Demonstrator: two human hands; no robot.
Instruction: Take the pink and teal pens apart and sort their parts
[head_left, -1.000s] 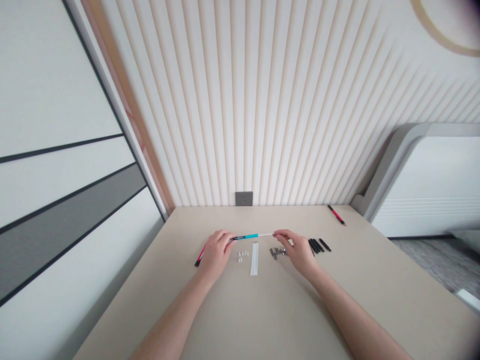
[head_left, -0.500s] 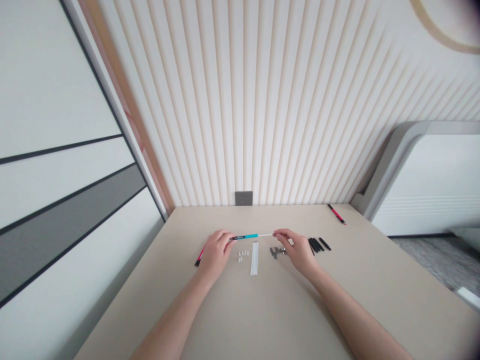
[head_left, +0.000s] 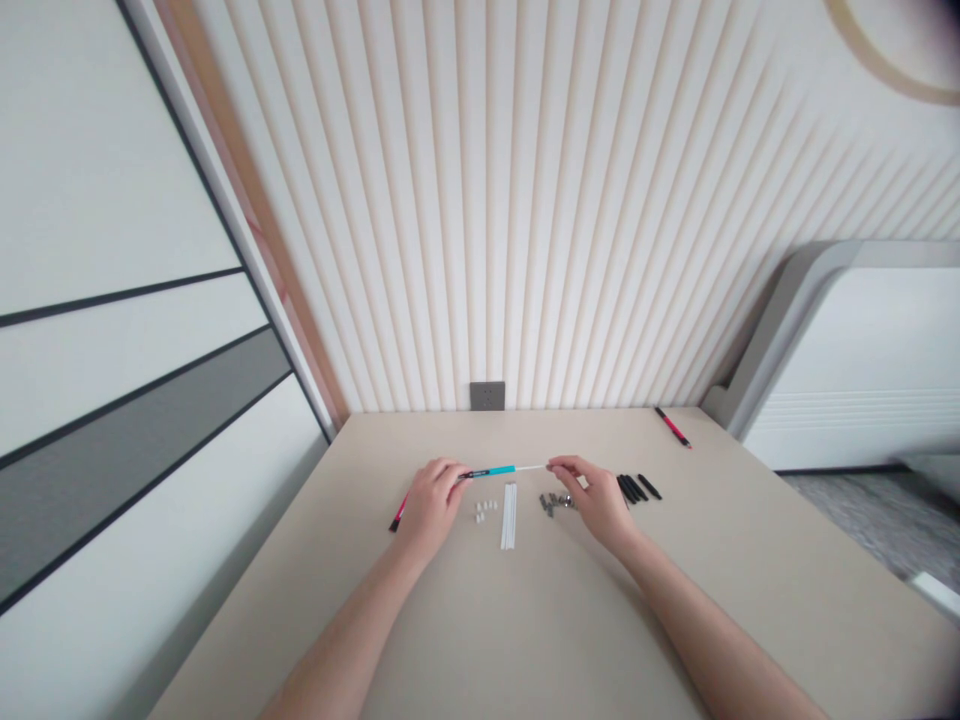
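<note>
Room: A pale room seen from head height, looking forward and down. A ribbed cream wall [head_left: 487, 200] rises behind the table, with a small grey wall socket [head_left: 487, 396] just above the far edge. Striped wall panelling [head_left: 112, 300] fills the left side, and a white cabinet [head_left: 847, 370] stands at right.

Table: A beige tabletop [head_left: 525, 620] runs from the wall toward the person, whose bare forearms reach in from the bottom.

Left hand: The left hand [head_left: 431, 510] is clenched around the dark end of a teal pen [head_left: 491, 472], just above the table.

Right hand: The right hand [head_left: 596, 500] pinches the far end of the pen's thin white tip between its fingertips.

Held item: The teal pen lies level across the gap between the hands, above the parts on the table.

Parts between the hands: Small white pieces [head_left: 486, 510], a bundle of white rods [head_left: 509, 515], and a cluster of grey metal parts [head_left: 555, 503] lie in a row.

Parts at the sides: A red pen [head_left: 397, 517] lies partly under the left hand. Black pen barrels [head_left: 634, 488] lie just right of the right hand. Another red pen [head_left: 673, 427] lies near the far edge.
</note>
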